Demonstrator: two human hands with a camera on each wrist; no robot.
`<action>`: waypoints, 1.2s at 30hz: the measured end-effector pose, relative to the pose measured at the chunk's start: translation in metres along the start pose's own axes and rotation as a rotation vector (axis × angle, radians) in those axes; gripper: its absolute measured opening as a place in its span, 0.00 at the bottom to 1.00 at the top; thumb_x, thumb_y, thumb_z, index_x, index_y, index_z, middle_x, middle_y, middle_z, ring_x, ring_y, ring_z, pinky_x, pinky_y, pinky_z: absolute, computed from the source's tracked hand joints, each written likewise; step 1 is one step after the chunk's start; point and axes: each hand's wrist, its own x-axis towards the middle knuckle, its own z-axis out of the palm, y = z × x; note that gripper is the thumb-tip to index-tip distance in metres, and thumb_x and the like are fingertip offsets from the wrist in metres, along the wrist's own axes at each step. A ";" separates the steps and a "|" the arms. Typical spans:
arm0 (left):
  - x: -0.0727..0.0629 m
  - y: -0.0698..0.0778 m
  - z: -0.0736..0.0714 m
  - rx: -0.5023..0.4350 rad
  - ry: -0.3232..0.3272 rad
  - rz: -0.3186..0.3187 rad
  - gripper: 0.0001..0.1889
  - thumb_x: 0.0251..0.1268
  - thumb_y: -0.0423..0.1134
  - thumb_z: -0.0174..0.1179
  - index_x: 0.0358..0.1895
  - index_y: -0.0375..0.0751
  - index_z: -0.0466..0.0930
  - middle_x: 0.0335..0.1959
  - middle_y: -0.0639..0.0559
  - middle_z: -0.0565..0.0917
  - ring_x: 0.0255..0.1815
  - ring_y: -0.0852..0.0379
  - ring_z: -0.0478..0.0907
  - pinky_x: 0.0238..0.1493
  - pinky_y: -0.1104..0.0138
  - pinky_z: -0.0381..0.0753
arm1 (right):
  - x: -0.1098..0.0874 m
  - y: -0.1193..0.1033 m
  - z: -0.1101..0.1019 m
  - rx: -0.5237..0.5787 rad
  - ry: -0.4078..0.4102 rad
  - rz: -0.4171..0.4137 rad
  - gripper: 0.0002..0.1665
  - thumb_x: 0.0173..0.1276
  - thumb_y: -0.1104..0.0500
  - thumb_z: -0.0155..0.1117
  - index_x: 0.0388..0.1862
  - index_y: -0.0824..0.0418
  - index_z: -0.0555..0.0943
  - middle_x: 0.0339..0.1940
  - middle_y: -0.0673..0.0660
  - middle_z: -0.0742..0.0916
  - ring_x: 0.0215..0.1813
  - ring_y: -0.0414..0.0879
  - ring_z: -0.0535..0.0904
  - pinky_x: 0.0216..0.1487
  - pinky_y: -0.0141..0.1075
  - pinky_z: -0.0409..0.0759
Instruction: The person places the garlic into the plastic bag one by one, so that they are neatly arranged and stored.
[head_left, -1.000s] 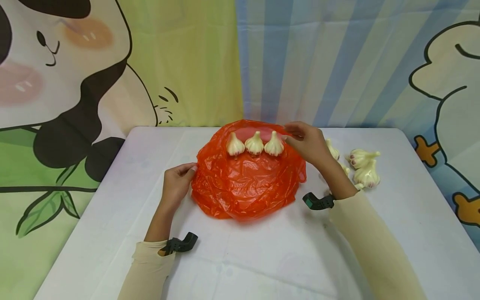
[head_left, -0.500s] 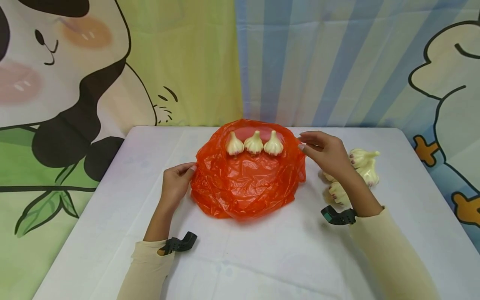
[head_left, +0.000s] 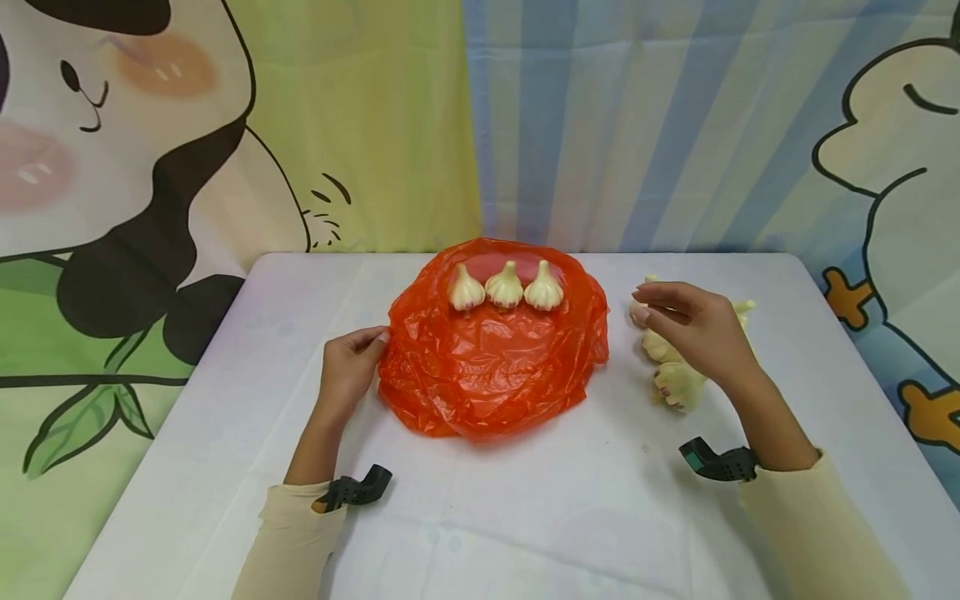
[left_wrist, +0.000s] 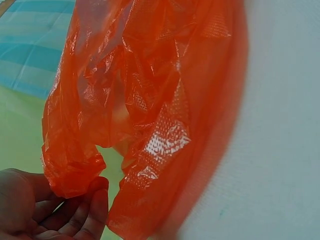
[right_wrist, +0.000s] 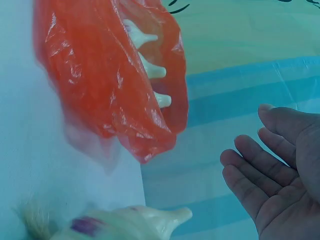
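An orange-red plastic bag [head_left: 510,358] lies spread wide in the middle of the table. Three garlic bulbs [head_left: 505,288] stand in a row at its far side, stems up. My left hand [head_left: 348,371] pinches the bag's left edge; the left wrist view shows the thin film at the fingertips [left_wrist: 101,190]. To the right of the bag, my right hand [head_left: 701,333] hovers with nothing in it, fingers loosely bent. Beneath and around it lie several more garlic bulbs [head_left: 678,385], partly hidden by the hand. One bulb [right_wrist: 130,224] shows close up in the right wrist view.
The white-covered table [head_left: 525,517] ends at a back edge just behind the bag. A printed cloth [head_left: 405,125] with cartoon animals and stripes hangs behind it. A small black camera [head_left: 716,461] sits on each wrist.
My right hand has let go of the rightmost bulb in the bag and moved right and nearer, over the loose garlic bulbs. The left hand stays at the bag's edge.
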 end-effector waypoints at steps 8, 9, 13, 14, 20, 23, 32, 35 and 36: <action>-0.002 0.002 0.000 -0.001 0.001 -0.010 0.16 0.73 0.42 0.56 0.53 0.34 0.82 0.49 0.44 0.83 0.47 0.54 0.79 0.43 0.74 0.80 | -0.018 0.018 -0.014 -0.030 0.052 -0.037 0.20 0.69 0.56 0.65 0.57 0.62 0.80 0.52 0.60 0.84 0.50 0.31 0.78 0.46 0.17 0.74; -0.002 0.002 0.000 -0.002 0.001 -0.012 0.16 0.73 0.42 0.56 0.53 0.34 0.82 0.49 0.44 0.83 0.47 0.54 0.79 0.43 0.74 0.80 | -0.020 0.019 -0.015 -0.039 0.064 -0.043 0.19 0.70 0.56 0.65 0.57 0.62 0.81 0.51 0.59 0.84 0.48 0.28 0.77 0.45 0.17 0.74; -0.002 0.002 0.000 -0.002 0.001 -0.006 0.16 0.73 0.42 0.56 0.53 0.34 0.82 0.49 0.44 0.83 0.47 0.55 0.79 0.43 0.74 0.80 | -0.030 0.026 -0.021 -0.050 0.095 -0.034 0.19 0.70 0.56 0.64 0.56 0.63 0.81 0.51 0.59 0.83 0.48 0.27 0.76 0.45 0.16 0.72; -0.002 0.002 0.000 0.000 0.001 -0.005 0.16 0.73 0.42 0.56 0.53 0.34 0.82 0.49 0.44 0.83 0.47 0.55 0.79 0.43 0.75 0.80 | -0.032 0.028 -0.022 -0.052 0.101 -0.028 0.19 0.70 0.56 0.64 0.55 0.63 0.81 0.51 0.59 0.83 0.48 0.28 0.76 0.45 0.16 0.72; -0.002 0.001 0.001 0.001 0.006 -0.008 0.16 0.73 0.42 0.56 0.53 0.34 0.82 0.49 0.44 0.83 0.47 0.54 0.78 0.43 0.75 0.80 | -0.043 0.040 -0.029 -0.070 0.115 0.023 0.19 0.70 0.56 0.64 0.56 0.64 0.81 0.54 0.59 0.83 0.51 0.27 0.74 0.45 0.15 0.72; -0.001 0.001 0.004 -0.007 -0.006 -0.006 0.17 0.72 0.43 0.57 0.53 0.34 0.82 0.50 0.44 0.83 0.48 0.54 0.79 0.44 0.74 0.80 | -0.050 0.048 -0.033 -0.070 0.131 0.036 0.18 0.70 0.57 0.64 0.56 0.62 0.81 0.54 0.54 0.84 0.52 0.26 0.73 0.45 0.15 0.71; -0.001 0.001 0.003 -0.018 0.001 0.015 0.15 0.72 0.42 0.57 0.51 0.34 0.83 0.47 0.44 0.84 0.46 0.54 0.80 0.43 0.74 0.80 | -0.063 0.067 -0.031 -0.032 0.165 0.038 0.19 0.69 0.59 0.65 0.57 0.63 0.80 0.47 0.36 0.82 0.52 0.26 0.74 0.46 0.15 0.71; -0.001 0.000 0.001 -0.016 0.003 0.016 0.15 0.72 0.42 0.57 0.52 0.34 0.83 0.47 0.43 0.84 0.45 0.54 0.79 0.43 0.74 0.80 | -0.064 0.072 -0.030 -0.021 0.171 0.045 0.19 0.68 0.59 0.66 0.56 0.64 0.80 0.46 0.37 0.83 0.50 0.27 0.76 0.45 0.15 0.72; -0.001 0.000 0.001 -0.015 0.005 0.015 0.15 0.72 0.42 0.57 0.51 0.34 0.83 0.47 0.43 0.84 0.45 0.54 0.79 0.43 0.74 0.80 | -0.064 0.073 -0.029 -0.013 0.169 0.045 0.19 0.68 0.59 0.66 0.56 0.64 0.80 0.46 0.38 0.83 0.49 0.28 0.77 0.45 0.15 0.72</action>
